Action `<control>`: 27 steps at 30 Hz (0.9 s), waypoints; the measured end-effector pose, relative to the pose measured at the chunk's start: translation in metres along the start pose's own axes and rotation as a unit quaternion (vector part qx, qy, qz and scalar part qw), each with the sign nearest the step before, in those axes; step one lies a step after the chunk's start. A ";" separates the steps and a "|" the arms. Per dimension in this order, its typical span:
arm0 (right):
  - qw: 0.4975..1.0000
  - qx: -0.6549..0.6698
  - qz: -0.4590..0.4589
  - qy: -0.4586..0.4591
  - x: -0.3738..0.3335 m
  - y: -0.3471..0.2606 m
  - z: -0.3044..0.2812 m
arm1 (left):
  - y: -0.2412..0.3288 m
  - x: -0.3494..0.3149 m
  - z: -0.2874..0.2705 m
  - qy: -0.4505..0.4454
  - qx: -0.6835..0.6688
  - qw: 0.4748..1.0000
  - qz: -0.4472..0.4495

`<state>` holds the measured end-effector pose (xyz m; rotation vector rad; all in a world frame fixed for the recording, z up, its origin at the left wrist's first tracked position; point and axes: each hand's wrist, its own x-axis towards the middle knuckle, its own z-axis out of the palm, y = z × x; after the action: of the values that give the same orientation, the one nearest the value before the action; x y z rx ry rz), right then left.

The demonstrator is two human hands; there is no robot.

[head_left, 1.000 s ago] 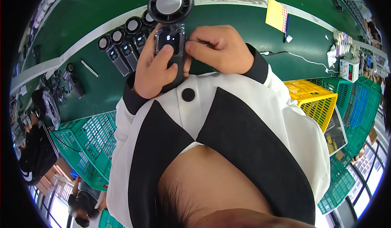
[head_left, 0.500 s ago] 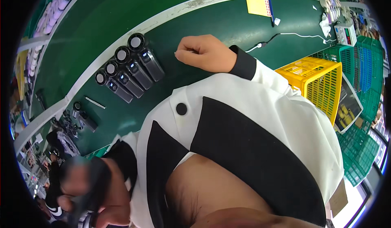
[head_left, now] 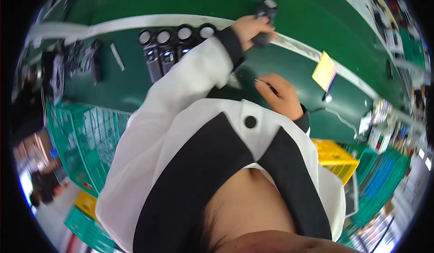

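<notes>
My left hand (head_left: 253,30) is closed round a black handheld device (head_left: 270,10) with a round head and a pale disc on it. It holds the device at the far edge of the green table (head_left: 235,79), and motion blurs both. Nearer me, my right hand (head_left: 281,95) hovers over the table with fingers curled in; whatever they hold, if anything, is hidden. Left of my left hand lies a row of similar black devices (head_left: 168,56), round heads pointing away, small lit displays on their bodies. My left sleeve covers part of this row.
A pale strip (head_left: 117,58) and dark parts with cables (head_left: 92,63) lie at the left. Farther right are a yellow pad (head_left: 324,71), a white cable (head_left: 339,115) and a small display unit (head_left: 379,138). Yellow (head_left: 337,156) and green crates (head_left: 86,140) stand beside me.
My left arm has come up from the lower left across the table, and its hand now holds a device at the far edge. The whole view has turned; my right hand stays curled.
</notes>
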<state>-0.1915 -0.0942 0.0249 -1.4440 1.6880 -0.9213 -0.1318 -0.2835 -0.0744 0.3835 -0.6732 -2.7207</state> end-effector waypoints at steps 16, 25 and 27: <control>0.999 0.004 0.032 -0.012 0.023 0.015 0.026 | -0.041 -0.155 -0.008 0.362 0.856 0.338 0.147; 0.901 0.350 0.208 0.150 0.037 0.036 0.039 | -0.041 -0.129 0.003 0.282 0.595 0.752 -0.035; 0.910 0.357 0.144 0.155 0.037 0.039 0.032 | -0.048 -0.142 0.015 0.268 0.530 0.799 0.092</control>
<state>-0.1861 -0.1279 -0.0275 -0.5657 1.4758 -1.4504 -0.0183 -0.1860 -0.0592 1.1801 -1.8458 -1.6314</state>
